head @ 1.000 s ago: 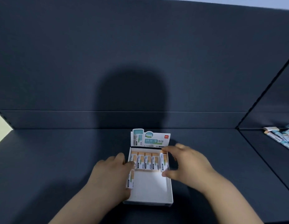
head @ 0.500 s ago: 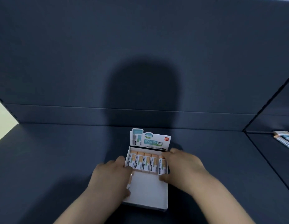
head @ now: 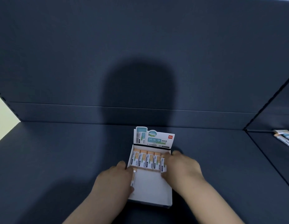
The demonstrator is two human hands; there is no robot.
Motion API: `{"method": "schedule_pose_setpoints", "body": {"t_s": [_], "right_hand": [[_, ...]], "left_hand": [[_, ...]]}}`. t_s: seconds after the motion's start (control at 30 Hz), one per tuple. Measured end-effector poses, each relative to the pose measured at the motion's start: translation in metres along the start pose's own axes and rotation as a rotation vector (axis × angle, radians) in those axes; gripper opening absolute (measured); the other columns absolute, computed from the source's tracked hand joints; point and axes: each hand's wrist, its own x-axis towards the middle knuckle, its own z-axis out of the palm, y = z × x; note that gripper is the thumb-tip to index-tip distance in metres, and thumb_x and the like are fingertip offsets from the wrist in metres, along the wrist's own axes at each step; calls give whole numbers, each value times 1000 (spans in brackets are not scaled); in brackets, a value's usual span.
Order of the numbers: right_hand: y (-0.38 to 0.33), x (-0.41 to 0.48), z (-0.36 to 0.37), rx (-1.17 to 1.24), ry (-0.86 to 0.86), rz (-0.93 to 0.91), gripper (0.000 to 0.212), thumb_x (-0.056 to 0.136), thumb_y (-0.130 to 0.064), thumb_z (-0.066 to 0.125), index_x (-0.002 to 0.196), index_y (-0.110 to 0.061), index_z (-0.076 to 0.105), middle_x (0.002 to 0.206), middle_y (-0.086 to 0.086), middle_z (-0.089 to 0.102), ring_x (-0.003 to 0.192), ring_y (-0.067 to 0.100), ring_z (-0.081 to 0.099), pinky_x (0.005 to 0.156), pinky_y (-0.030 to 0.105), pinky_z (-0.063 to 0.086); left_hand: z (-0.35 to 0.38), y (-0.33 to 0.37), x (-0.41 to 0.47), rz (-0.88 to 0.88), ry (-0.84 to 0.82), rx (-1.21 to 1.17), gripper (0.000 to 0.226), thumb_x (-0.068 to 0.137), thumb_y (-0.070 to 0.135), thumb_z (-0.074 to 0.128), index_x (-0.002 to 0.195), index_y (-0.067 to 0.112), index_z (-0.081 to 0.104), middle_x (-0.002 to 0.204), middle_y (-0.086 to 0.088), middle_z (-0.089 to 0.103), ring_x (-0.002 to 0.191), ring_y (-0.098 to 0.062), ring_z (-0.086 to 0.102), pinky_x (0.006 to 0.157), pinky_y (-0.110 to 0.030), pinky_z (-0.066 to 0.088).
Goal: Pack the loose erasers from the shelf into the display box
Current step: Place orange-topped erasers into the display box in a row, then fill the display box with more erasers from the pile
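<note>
A white display box [head: 152, 189] with a printed upright flap [head: 154, 139] sits on the dark shelf. Several orange-and-white erasers [head: 146, 160] stand in a row along its back wall. My right hand [head: 181, 168] pinches the rightmost eraser [head: 163, 164] of that row, thumb at its near end and fingers at its far end. My left hand [head: 115, 180] is at the box's left wall and holds another eraser [head: 133, 179] just inside it, mostly hidden by the fingers.
Loose erasers [head: 284, 137] lie on the neighbouring shelf section at the far right, beyond a dividing seam. The shelf's back panel rises behind the box. The shelf's left end [head: 8, 135] is at the far left.
The view has shifted slightly. My right hand has settled the rightmost eraser closer into the row. My left hand stays at the left wall with its eraser.
</note>
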Motion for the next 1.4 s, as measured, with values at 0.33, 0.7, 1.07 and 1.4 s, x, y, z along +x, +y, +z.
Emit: {"method": "schedule_pose_setpoints", "body": {"t_s": [0.33,0.7,1.07,1.4], "right_hand": [[-10,-7,11,38,135,78,31,88,-21,51,119,-18,52,116,2,48,102,23,53,64,27,35],[-13,-14,19,47,138,111,43,97,-38,40,138,-25,38,125,5,43,111,25,49,77,30,45],[-16,-34,18,122,288,104,49,97,-42,34,144,-42,21,116,0,42,105,21,49,71,29,41],[-1,-33,27,248,365,40,46,97,-42,35,142,-38,30,116,-2,48,100,23,56,66,29,40]], "left_hand": [[9,4,2,23,-51,51,34,97,25,42,128,13,46,122,-4,44,106,-20,52,71,-27,36],[14,5,1,11,-37,22,24,96,13,40,118,12,50,86,-1,31,82,-17,48,59,-26,33],[5,-7,-6,124,41,-54,27,97,33,44,120,20,50,112,0,46,98,-17,55,73,-26,41],[4,3,-6,39,65,-2,32,95,42,45,118,21,55,111,1,45,97,-16,55,67,-24,37]]}}
